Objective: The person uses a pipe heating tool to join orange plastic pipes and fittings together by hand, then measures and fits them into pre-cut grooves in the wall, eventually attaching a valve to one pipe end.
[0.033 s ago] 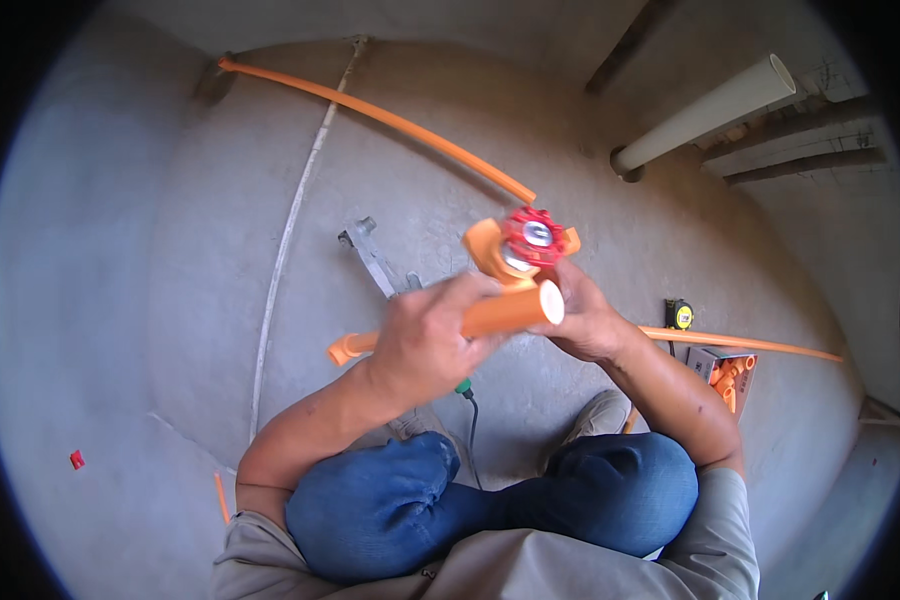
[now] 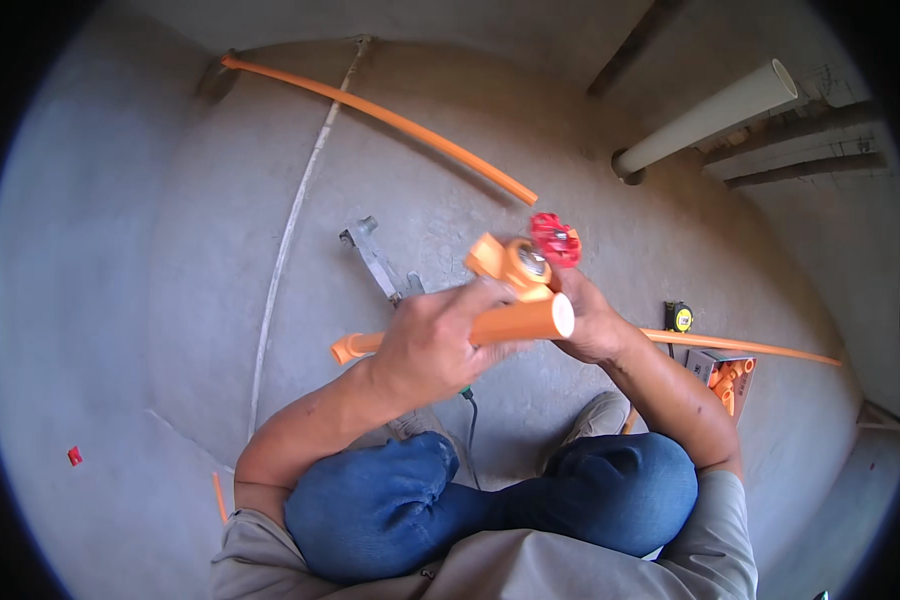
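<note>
My left hand [image 2: 435,340] is closed round an orange pipe [image 2: 520,322], which has a fitting [image 2: 346,348] on its far-left end. My right hand [image 2: 595,330] is behind the pipe's white-mouthed right end, fingers curled at an orange valve body [image 2: 490,258]; its fingertips are partly hidden. A red handwheel [image 2: 555,240] tilts at the upper right of that body, beside a silvery metal part [image 2: 531,262]. Beneath, on the floor, lies a metal tool [image 2: 370,255] with a green handle and black cord, partly hidden by my left hand.
A long orange pipe [image 2: 400,120] lies ahead, another [image 2: 770,348] at right beside a tape measure [image 2: 679,316] and a box of orange fittings [image 2: 732,385]. A white pipe [image 2: 710,115] rises at back right. A small red piece [image 2: 75,456] lies far left, on the floor.
The red handwheel has shifted right and tilted, exposing more of the metal part in the valve body. The held pipe and both hands have moved slightly to the right.
</note>
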Motion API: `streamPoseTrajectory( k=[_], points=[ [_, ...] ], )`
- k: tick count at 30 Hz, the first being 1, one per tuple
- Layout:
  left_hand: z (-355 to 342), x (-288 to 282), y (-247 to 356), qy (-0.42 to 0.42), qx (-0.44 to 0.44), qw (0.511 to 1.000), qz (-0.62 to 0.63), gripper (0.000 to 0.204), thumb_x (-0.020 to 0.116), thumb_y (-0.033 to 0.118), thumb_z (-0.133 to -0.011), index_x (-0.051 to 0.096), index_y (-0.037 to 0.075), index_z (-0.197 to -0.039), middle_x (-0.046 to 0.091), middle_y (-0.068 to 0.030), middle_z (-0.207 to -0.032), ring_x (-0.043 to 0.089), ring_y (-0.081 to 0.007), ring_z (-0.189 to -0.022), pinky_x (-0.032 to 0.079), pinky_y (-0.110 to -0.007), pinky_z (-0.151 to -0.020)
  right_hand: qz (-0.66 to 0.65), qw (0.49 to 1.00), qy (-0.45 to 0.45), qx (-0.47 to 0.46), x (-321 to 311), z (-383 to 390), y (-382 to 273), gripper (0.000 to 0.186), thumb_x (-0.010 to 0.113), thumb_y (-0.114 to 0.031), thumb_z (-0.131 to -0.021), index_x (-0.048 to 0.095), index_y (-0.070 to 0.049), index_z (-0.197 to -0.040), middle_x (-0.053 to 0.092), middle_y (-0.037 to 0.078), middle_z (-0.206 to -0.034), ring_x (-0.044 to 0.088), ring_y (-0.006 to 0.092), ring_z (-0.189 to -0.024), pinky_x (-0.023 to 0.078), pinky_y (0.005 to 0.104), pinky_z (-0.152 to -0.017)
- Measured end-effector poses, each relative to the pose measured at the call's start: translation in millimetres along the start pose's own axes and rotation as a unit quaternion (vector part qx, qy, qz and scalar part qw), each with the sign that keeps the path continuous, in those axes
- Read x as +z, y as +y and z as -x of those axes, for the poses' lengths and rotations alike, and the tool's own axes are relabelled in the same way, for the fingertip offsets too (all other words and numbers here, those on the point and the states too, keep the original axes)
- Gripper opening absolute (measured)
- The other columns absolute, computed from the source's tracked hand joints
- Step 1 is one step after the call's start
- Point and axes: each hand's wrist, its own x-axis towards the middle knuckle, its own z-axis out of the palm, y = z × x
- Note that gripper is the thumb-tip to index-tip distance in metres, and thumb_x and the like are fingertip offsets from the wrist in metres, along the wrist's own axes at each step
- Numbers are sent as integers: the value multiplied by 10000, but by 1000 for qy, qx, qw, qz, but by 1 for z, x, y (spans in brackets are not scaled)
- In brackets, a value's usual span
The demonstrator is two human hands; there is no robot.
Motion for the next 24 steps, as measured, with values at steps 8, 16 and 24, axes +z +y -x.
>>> streamPoseTrajectory(
  k=[8,16,24],
  points=[
    [40,-56,-29,-219,-147,959,-105,484,749,416,-932,521,72,-1184,702,-172,-886,704,-422,-825,556,-487,-703,145,980,99,97,-21,26,-43,502,848,-191,-839,607,-27,-1248,666,40,-1042,616,109,-895,510,267,-770],
    [101,-111,-123,-152,-262,936,-179,328,646,385,-1004,592,105,-1165,719,-192,-933,687,-437,-897,524,-543,-769,150,935,108,303,-30,37,27,366,864,-199,-819,642,-44,-1065,622,13,-837,580,93,-724,475,254,-617],
    [120,-150,-160,-170,-259,925,-220,308,726,303,-943,680,7,-1015,702,-220,-805,705,-427,-787,557,-522,-715,362,865,-75,339,75,49,-18,505,953,-300,-757,701,-49,-1115,720,74,-979,697,204,-955,558,363,-870]
  ],
)
